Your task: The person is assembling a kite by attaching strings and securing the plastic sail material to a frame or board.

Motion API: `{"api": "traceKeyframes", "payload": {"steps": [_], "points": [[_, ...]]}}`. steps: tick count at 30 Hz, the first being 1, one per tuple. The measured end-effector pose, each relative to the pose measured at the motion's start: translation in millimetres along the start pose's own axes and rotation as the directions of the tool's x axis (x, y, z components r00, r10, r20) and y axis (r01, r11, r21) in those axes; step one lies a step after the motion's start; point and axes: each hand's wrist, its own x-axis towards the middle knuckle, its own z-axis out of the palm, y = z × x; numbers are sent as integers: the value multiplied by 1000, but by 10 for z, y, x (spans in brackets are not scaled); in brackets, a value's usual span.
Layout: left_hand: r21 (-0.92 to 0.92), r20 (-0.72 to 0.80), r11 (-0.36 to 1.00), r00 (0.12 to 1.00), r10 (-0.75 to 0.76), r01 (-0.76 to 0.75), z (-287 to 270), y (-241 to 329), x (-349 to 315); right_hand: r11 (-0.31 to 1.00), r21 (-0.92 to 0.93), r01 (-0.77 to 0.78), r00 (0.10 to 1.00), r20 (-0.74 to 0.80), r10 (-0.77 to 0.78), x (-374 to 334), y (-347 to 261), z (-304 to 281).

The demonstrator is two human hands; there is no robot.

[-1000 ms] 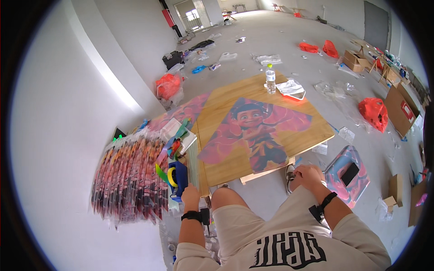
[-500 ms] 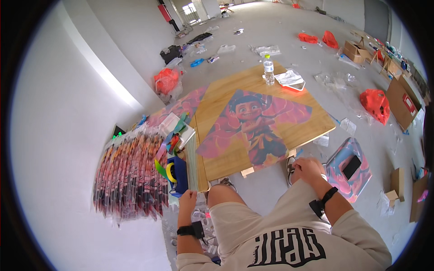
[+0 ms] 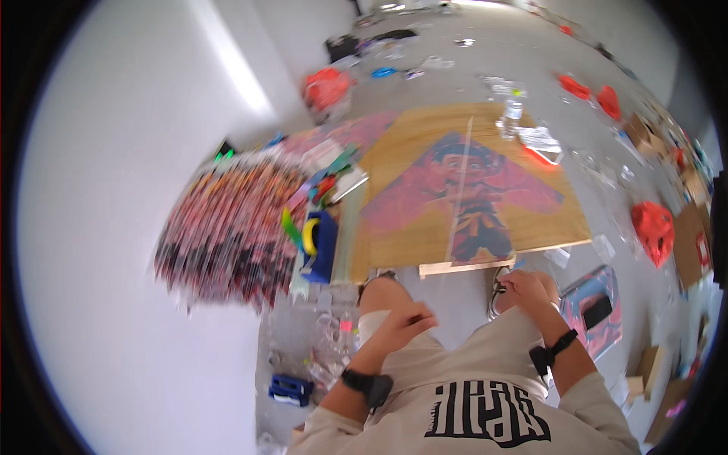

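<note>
Just past right hand [image 3: 528, 290]: kite [image 3: 466, 193]

Stack of packets [image 3: 227, 227]: motion-blurred at 9 o'clock; prints unreadable.
Floor litter [image 3: 425, 57]: 12 o'clock, too small to identify.
Cardboard boxes [image 3: 686, 243]: 3 o'clock, cut by the dark rim.
Left hand [image 3: 402, 324]: fingers curled, contents cannot be told.
Right hand [image 3: 527, 290]: fingertips hidden at the knee.

I see my left hand [image 3: 402, 324] raised in front of my chest, fingers loosely curled inward, nothing in its grip, a dark band on the wrist. My right hand [image 3: 527, 290] sits farther right, fingers bent downward, its wrist banded too, forearm angled back toward me.
</note>
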Motion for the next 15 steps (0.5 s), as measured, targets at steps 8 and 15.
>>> {"api": "traceKeyframes", "payload": {"steps": [8,15], "points": [[-116,-193,978,970,147,-172,405,133,277,684,726,-64,930,292,-223,32,-1405,203],[-101,-254,986,962,100,-129,276,115,251,562,765,-314,924,383,-6,92,-1443,392]]}}
